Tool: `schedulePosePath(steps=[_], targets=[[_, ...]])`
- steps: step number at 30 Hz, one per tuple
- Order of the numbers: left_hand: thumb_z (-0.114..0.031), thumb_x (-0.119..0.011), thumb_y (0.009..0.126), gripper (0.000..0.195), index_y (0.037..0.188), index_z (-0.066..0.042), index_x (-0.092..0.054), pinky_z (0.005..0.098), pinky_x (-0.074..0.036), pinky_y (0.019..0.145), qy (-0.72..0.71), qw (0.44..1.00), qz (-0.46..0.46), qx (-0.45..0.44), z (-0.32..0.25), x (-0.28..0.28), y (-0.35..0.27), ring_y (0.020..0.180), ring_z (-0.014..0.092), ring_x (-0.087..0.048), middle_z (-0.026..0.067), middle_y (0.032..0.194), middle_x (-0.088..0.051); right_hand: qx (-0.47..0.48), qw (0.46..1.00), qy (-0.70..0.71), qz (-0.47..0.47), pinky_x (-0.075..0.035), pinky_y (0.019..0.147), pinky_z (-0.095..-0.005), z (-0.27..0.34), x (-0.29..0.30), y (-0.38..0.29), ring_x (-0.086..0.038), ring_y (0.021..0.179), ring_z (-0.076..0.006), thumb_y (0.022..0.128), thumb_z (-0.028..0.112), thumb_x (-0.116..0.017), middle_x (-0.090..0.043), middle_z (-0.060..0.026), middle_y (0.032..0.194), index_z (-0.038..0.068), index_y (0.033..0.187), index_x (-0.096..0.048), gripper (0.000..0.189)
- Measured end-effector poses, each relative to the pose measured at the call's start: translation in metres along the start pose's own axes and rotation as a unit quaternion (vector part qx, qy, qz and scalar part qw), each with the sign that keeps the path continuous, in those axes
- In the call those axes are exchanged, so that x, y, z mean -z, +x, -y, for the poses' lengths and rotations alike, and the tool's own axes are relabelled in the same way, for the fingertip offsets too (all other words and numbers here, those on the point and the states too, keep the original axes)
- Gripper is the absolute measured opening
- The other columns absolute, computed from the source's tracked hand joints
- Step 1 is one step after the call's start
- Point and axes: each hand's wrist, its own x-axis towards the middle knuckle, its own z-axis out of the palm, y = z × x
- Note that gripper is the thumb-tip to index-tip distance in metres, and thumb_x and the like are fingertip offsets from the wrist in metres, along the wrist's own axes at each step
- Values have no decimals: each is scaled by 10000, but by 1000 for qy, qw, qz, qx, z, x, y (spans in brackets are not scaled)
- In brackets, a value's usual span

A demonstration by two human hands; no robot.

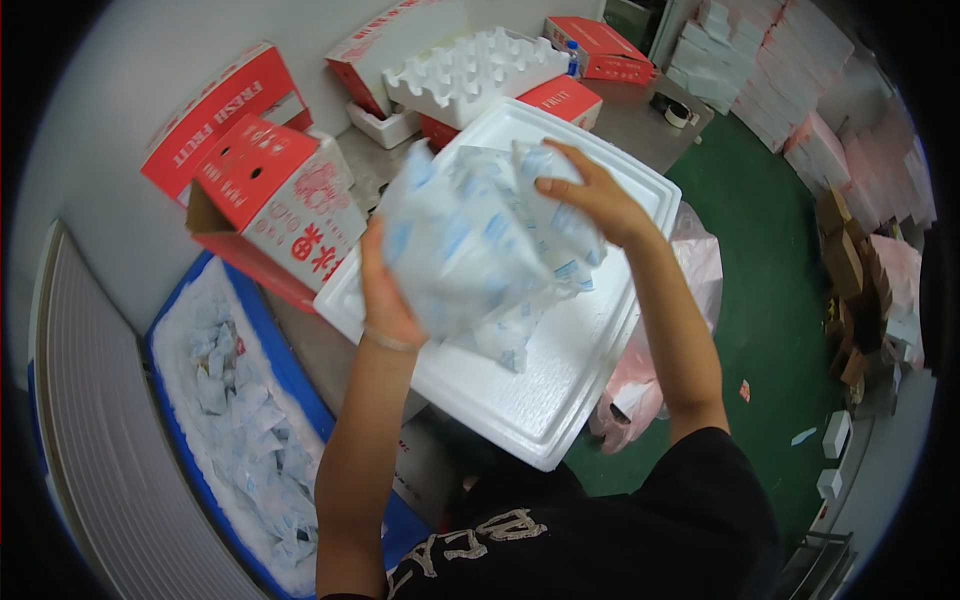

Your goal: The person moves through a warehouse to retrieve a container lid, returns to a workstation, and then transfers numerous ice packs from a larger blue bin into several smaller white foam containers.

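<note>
My left hand (390,292) grips the side of a white ice pack (457,240) with blue print, blurred and raised above the others. Its fingers are partly hidden behind the pack. A second ice pack (551,180) is held in my right hand (592,187), thumb and fingers on its upper part. More ice packs (499,341) lie beneath these two, partly covered, on a white foam lid (525,405) with a raised rim. The lid lies tilted across the view, in front of my body.
A frosted blue chest freezer (232,390) full of ice packs stands at left. Red and white fruit cartons (274,195) and a foam tray (480,75) sit behind the lid. A tape roll (676,115) lies on the metal table (637,124). Pink plastic bags (634,397) are at right.
</note>
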Motion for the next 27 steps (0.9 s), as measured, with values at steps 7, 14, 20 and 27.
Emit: schedulePosePath(steps=[7,14,20,27], targets=[[-192,-589,793,447,1171,-20,-424,374,-437,836,119,976,-176,56,53,23,70,993,263,-492,132,1134,-475,61,901,-393,-172,-312,944,-475,-99,48,60,-338,1155,-449,766,479,-536,-356,-269,1260,178,1287,-388,619],[-167,-644,725,753,1307,20,-204,449,-251,983,796,586,-48,-145,76,22,27,1176,366,-276,243,1263,-249,123,973,-186,-61,-218,1026,-383,-113,71,55,-278,1252,-334,886,462,-354,-293,-196,1350,113,1307,-357,547],[-144,-640,708,696,1278,23,-278,437,-259,982,823,547,-39,-152,50,34,-4,1195,371,-264,239,1290,-249,2,992,-13,-122,-215,1019,-300,-108,81,27,-309,1240,-229,917,448,-286,-334,-103,1350,80,1308,-360,542],[-91,-626,696,519,1170,7,-440,394,-317,953,790,564,-169,-169,-27,93,-128,1121,330,-395,196,1201,-402,59,909,-382,-159,-254,1013,-340,-163,73,50,-369,1190,-328,888,294,-430,-394,-201,1282,-2,1225,-422,449]])
